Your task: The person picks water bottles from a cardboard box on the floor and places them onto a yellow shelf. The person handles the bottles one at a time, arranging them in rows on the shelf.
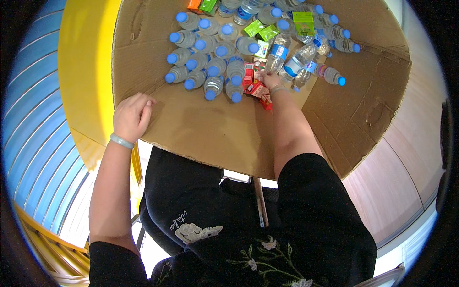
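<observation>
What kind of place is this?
Maybe a recycling corner, but I can't be sure. Many clear plastic bottles with blue caps and some red cartons are gathered on brown cardboard.

Black short-sleeved top (pixel 334 239), floral embroidery (pixel 269 243), pale left-wrist bangle (pixel 122 141)

Top btls (pixel 229 8) partly cut off.

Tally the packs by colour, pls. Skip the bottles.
Orange pack: 1, cut off by the picture's upper edge
Green packs: 4, one cut off likewise
White-and-green pack: 1
Red packs by the right hand: at least 3, overlapping, exact count unclear
Total: at least 9
</observation>
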The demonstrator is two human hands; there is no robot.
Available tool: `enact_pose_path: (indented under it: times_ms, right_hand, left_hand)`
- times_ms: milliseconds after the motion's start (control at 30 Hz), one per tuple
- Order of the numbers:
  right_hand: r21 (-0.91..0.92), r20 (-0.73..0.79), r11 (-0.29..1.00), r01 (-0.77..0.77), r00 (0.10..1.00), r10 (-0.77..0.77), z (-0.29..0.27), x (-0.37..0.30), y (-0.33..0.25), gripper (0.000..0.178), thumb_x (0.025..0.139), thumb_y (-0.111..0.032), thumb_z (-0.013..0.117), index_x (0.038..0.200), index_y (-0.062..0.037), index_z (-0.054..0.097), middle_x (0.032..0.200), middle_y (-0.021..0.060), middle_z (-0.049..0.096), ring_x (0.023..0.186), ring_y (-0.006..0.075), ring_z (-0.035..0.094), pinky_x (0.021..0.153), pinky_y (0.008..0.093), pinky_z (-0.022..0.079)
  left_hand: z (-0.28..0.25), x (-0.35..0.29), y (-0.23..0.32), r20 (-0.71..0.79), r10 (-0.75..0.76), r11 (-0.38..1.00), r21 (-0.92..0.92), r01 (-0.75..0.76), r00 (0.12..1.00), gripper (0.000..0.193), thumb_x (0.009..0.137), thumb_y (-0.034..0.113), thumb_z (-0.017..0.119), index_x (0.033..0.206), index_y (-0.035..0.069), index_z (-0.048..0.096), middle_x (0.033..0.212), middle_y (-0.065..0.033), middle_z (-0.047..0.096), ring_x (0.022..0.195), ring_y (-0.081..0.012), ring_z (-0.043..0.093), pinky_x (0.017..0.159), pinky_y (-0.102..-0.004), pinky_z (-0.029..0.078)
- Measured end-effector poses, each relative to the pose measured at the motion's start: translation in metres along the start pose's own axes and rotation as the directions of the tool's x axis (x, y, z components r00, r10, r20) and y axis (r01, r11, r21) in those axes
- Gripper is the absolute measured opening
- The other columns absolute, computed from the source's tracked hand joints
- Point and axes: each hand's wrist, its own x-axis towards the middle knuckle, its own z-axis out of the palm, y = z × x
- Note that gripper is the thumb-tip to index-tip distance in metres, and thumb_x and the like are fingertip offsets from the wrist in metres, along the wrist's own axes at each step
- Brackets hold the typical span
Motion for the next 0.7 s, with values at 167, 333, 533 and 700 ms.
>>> enact_pose_path:
  times_ms: [167,333,533,700]
  right_hand:
    - [0.263,-0.028,0.959,0.106,0.994,-0.103,0.022,0.02,0.023,0.037,0.079,-0.031,0.059,0.106,-0.0054,0.059,0.096,0.0132,0.062,0.088,0.0193,0.057,0.077,0.0297,0.045]
    - [-0.002,-0.158,0.966,0.258,0.954,-0.255,0.014,-0.003,0.013,0.023,0.08,-0.033,0.054,0.099,-0.0217,0.063,0.092,0.0195,0.06,0.082,0.0319,0.059,0.073,0.0374,0.046]
    - [0.187,-0.452,0.93,0.317,0.868,-0.205,-0.068,-0.072,-0.015,0.019,0.08,-0.031,0.054,0.091,-0.018,0.063,0.082,0.0176,0.061,0.074,0.0307,0.059,0.067,0.0361,0.045]
    - [-0.058,-0.479,0.935,0.35,0.812,-0.333,-0.14,-0.167,-0.039,0.039,0.07,-0.029,0.06,0.107,-0.0155,0.058,0.067,0.013,0.057,0.062,0.0226,0.057,0.059,0.0331,0.045]
  left_hand:
    - [0.0,0.001,-0.002,-0.008,-0.006,1.0,-0.014,0.006,1.0,0.016,0.082,0.013,0.044,0.077,0.005,0.056,0.071,-0.0125,0.052,0.07,-0.0307,0.053,0.063,-0.0372,0.042]
    - [0.003,-0.002,-0.003,-0.058,-0.031,0.999,-0.029,0.029,0.998,0.013,0.08,0.014,0.046,0.075,0.007,0.056,0.071,-0.0097,0.054,0.069,-0.0284,0.054,0.062,-0.0381,0.043]
    - [-0.001,-0.002,-0.005,-0.048,-0.001,1.0,-0.026,0.0,0.999,0.014,0.079,0.016,0.046,0.075,0.007,0.056,0.075,-0.0092,0.056,0.071,-0.0286,0.055,0.063,-0.0383,0.044]
    - [-0.001,-0.003,-0.004,-0.056,0.013,0.998,-0.056,-0.016,0.998,0.015,0.081,0.017,0.045,0.079,0.007,0.056,0.077,-0.0109,0.055,0.075,-0.0301,0.055,0.066,-0.0387,0.044]
